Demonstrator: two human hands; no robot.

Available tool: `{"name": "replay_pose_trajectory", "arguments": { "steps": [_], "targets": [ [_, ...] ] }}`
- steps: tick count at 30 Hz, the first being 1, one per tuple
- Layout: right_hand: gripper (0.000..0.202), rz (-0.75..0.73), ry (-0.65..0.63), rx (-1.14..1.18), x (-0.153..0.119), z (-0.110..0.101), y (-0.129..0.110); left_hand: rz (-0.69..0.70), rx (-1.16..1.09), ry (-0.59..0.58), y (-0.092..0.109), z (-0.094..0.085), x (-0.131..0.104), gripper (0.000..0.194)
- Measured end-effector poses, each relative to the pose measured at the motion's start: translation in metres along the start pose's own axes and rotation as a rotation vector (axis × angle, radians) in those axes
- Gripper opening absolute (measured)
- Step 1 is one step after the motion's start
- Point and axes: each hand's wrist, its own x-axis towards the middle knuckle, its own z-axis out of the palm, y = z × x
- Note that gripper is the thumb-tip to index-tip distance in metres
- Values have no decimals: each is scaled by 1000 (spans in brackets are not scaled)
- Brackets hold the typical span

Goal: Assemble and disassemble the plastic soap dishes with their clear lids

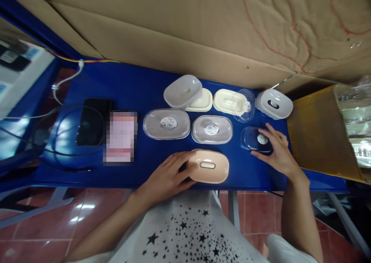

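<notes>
My left hand point(176, 171) grips the left end of a peach oval soap dish point(213, 166) near the table's front edge, fingers on top and thumb at the front. Over to the right, my right hand point(274, 149) has its thumb and fingers around the right end of a clear plastic lid point(251, 138) with a round white label. Behind the peach dish are two grey dishes under clear labelled lids, the left grey dish point(167, 124) and the right grey dish point(212, 129).
Along the back stand a tilted grey dish point(182, 92), a cream tray point(228, 101) beside another clear lid point(247, 112), and stacked grey dishes point(275, 102). A cardboard box point(319, 128) borders the right. A phone point(121, 137), black object point(92, 122) and cables lie left.
</notes>
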Motion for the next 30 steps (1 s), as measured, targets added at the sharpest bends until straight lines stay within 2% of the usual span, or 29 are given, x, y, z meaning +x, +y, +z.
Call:
{"name": "replay_pose_trajectory", "arguments": {
  "steps": [2,4,6,8,11,14,16,20,30],
  "targets": [
    [79,-1,-41,-40,-5,-4,-4,-7,-4,10,1,1,1,32],
    [77,-44,10,-24,-11,-6,-17,-27,-14,27,2,3,0,37],
    [76,-104,99,49,-18,-5,-40,-59,-35,50,4,7,-2,44],
    [77,-160,126,132,-24,0,-71,-90,-60,82,6,13,-3,53],
    [76,-275,25,181,-29,12,-118,-115,-85,136,8,20,-4,66],
    [70,-388,-50,149,-26,25,-150,-119,-110,162,7,23,-4,77],
    [66,-427,-66,128,-21,32,-160,-114,-149,141,6,21,-4,82],
    [67,-454,-63,115,-15,40,-165,-144,-254,74,3,16,-6,87],
    [90,-453,37,33,-19,50,-181,-219,-354,41,-4,11,-11,87]
  ]
}}
